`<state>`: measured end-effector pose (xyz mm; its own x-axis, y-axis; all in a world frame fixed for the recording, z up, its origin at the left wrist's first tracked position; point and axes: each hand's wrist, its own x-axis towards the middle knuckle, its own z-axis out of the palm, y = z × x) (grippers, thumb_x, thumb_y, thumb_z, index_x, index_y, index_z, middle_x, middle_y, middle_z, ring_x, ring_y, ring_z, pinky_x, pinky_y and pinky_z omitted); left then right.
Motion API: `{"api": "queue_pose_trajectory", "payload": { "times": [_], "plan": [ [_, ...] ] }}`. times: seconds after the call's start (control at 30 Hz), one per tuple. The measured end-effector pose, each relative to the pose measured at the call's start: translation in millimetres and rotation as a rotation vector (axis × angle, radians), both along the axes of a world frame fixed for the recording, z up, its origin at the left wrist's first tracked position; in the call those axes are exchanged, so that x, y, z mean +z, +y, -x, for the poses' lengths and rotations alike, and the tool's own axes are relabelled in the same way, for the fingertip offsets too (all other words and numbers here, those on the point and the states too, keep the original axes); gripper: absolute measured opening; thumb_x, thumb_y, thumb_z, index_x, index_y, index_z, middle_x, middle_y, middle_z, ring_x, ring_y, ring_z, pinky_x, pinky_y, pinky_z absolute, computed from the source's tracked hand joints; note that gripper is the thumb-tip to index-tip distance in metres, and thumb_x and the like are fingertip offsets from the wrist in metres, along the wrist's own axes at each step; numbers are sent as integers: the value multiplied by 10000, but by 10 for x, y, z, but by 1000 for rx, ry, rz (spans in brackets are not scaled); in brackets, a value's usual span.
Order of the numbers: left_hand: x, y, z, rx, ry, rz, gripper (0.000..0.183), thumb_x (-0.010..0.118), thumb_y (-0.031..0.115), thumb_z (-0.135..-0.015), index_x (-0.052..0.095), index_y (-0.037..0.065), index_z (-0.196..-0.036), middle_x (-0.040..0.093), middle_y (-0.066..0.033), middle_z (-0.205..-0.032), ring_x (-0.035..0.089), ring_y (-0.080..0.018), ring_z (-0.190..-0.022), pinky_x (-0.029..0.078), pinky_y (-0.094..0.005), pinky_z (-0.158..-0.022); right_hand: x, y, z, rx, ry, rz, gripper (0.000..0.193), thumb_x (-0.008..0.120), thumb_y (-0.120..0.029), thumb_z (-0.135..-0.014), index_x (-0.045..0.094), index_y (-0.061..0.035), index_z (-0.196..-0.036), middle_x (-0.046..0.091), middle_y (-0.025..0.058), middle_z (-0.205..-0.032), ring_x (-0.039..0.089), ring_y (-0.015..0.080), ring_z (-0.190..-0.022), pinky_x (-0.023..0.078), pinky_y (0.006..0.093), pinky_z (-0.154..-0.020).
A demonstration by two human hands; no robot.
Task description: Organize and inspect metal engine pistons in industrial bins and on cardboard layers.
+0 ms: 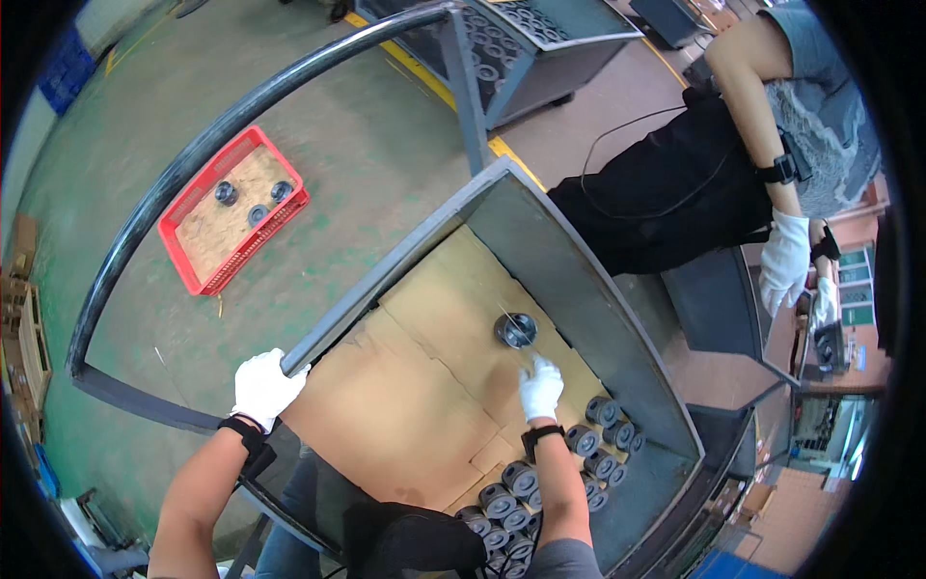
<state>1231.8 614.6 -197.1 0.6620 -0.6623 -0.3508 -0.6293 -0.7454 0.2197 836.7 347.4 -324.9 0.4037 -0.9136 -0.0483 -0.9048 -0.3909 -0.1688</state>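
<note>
My left hand, in a white glove, is closed around the near-left rim of a grey metal cart. Inside, brown cardboard covers the cart's bottom. Over the cardboard, my gloved right hand is closed on a thin rod, which reaches to a single dark metal piston just beyond my fingers. Whether the rod hooks into that piston is too small to tell. Several more grey pistons stand packed together in the cart's near right corner, beside and partly behind my right forearm.
A curved dark tube handle rises at the cart's left end. On the floor, a red crate holds several pistons on cardboard. Another parts cart stands far off. At right, a person in white gloves works close to my cart.
</note>
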Motion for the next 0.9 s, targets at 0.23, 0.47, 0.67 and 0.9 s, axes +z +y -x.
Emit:
{"api": "queue_pose_trajectory", "payload": {
  "times": [0.23,0.47,0.67,0.9],
  "plan": [
    [-98,-6,2,25,8,33,394,704,441,-806,652,51,-825,684,-183,-786,666,-385,-759,527,-461,-701,298,1910,1176,-229,-93,-396,338,723,-236,-784,699,-63,-1073,690,178,-1059,648,363,-993,521,433,-880],
    [-206,73,-65,0,0,115,379,715,410,-841,677,42,-925,696,-169,-817,681,-331,-759,511,-419,-688,303,3679,1780,-639,-31,-966,353,746,-266,-768,715,-81,-1067,706,169,-1044,666,336,-1004,517,409,-906],
    [-321,59,-73,51,178,194,257,728,258,-876,684,32,-990,675,-42,-803,576,-124,-683,481,-305,-658,30,4003,1854,-770,-124,-996,357,748,-283,-759,718,-84,-1053,714,151,-1030,669,330,-992,521,406,-898],
    [-377,176,-202,57,178,236,239,725,242,-886,687,27,-984,674,-19,-819,571,-95,-710,481,-291,-670,53,3472,1682,-980,-25,-410,889,851,-381,-663,444,-46,-1379,490,195,-1375,530,361,-1207,459,437,-991]
  ]
}}
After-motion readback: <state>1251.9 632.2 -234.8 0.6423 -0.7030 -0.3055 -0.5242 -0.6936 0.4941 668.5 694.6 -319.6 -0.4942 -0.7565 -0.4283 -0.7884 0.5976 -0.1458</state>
